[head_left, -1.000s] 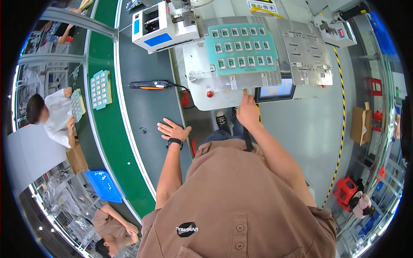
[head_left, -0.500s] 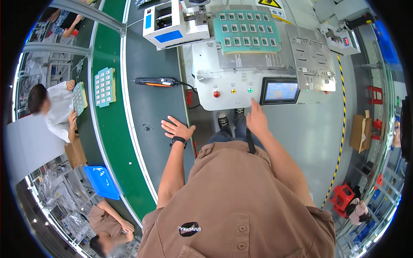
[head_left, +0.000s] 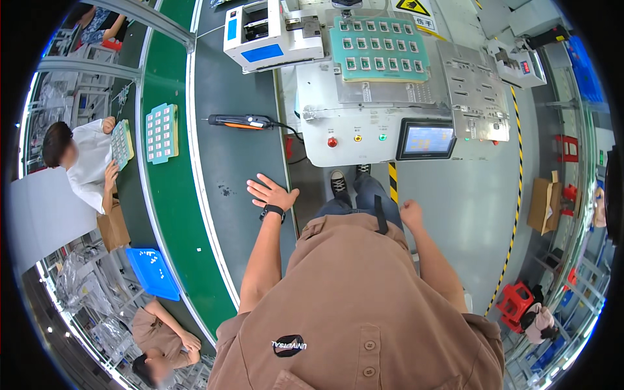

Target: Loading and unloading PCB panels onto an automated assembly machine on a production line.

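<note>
My left hand [head_left: 271, 195] rests flat on the dark bench top, fingers spread and nothing in them. My right hand [head_left: 411, 212] hangs beside my right hip, apart from the machine, its fingers curled in; I see nothing held. In front of me stands a white machine with a control panel [head_left: 351, 151], which carries a red button [head_left: 333, 142], a yellow button [head_left: 358, 138], a green button [head_left: 382, 137] and a lit touch screen [head_left: 426, 140]. On its bed lies a teal tray [head_left: 337, 55] with rows of small parts. An electric screwdriver [head_left: 240, 122] lies on the bench beyond my left hand.
A white box-shaped device [head_left: 263, 55] stands left of the teal tray, and a metal fixture plate [head_left: 471, 97] is at its right. Another teal tray [head_left: 152, 138] lies on the green belt [head_left: 172, 201]. Across it, a person in white [head_left: 88, 156] holds a similar tray. A blue bin [head_left: 156, 286] sits nearby.
My right hand has drawn back from near the green button to my hip, its fingers now curled. My left hand stays spread on the bench. The view has shifted slightly.
</note>
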Available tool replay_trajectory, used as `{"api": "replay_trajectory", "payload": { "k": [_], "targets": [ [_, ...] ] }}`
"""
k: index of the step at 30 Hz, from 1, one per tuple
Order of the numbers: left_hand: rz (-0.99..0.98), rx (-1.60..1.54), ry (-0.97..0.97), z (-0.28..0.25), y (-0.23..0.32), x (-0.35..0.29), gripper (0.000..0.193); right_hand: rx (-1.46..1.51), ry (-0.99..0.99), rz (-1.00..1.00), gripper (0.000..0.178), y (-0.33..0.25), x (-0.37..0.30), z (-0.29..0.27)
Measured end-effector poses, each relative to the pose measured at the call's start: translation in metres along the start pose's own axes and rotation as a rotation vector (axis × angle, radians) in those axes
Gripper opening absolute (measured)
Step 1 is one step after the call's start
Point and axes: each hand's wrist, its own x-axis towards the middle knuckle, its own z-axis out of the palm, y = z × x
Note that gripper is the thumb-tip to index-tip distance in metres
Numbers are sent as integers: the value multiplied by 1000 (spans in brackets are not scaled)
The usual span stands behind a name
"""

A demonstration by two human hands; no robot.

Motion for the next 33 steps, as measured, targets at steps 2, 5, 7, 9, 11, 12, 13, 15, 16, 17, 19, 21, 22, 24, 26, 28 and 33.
{"api": "replay_trajectory", "payload": {
  "k": [2, 5, 7, 9, 11, 12, 13, 15, 16, 17, 19, 21, 22, 24, 26, 28, 33],
  "targets": [
    [-10, 0, 5, 2, -4, 1, 130, -42, -112, 22, 23, 0, -6, -6],
    [-11, -6, 12, 3, -5, 2, 130, -109, -154, 28, 22, 0, -10, -5],
    [-8, -6, 20, 2, -2, 2, 130, -78, -89, 45, 21, 6, -12, 6],
    [-4, -6, 32, 1, -2, 3, 130, -43, -21, 62, 20, 5, -11, 8],
    [-1, 28, 26, 0, -2, 5, 130, -58, -3, 53, 20, -4, -12, 2],
    [34, 30, 75, 0, 5, 3, 128, -87, -63, 74, 21, -6, -13, -5],
    [125, 85, 146, -3, 13, -3, 124, -113, -106, 119, 21, -2, -11, -14],
    [355, 500, 411, 10, -12, 22, 110, -70, -16, 147, 23, -2, -6, 7],
    [364, 573, 319, 13, -12, 26, 106, -69, -67, 180, 24, -14, -10, -4],
    [452, 591, 604, 30, -58, 51, 103, -113, -121, 126, 25, -41, -12, -6],
    [271, 447, 264, 6, -15, 14, 121, -38, -93, 147, 24, -32, -17, -14],
    [111, 249, 243, 11, -25, 17, 134, -16, 0, 70, 23, -30, -17, -1],
    [41, 220, 194, 12, -22, 20, 135, 11, 0, 117, 24, -35, -19, -2],
    [-10, 205, 143, 18, -18, 26, 134, 52, -14, 163, 27, -44, -23, -11],
    [-39, 217, 96, 17, -9, 26, 134, 87, -34, 167, 29, -41, -26, -18],
    [-32, 239, 72, 13, -4, 20, 134, 105, -34, 172, 30, -41, -29, -22],
    [-10, 273, 104, 18, -6, 29, 136, 121, -75, 166, 31, -35, -35, -31]
  ]
}}
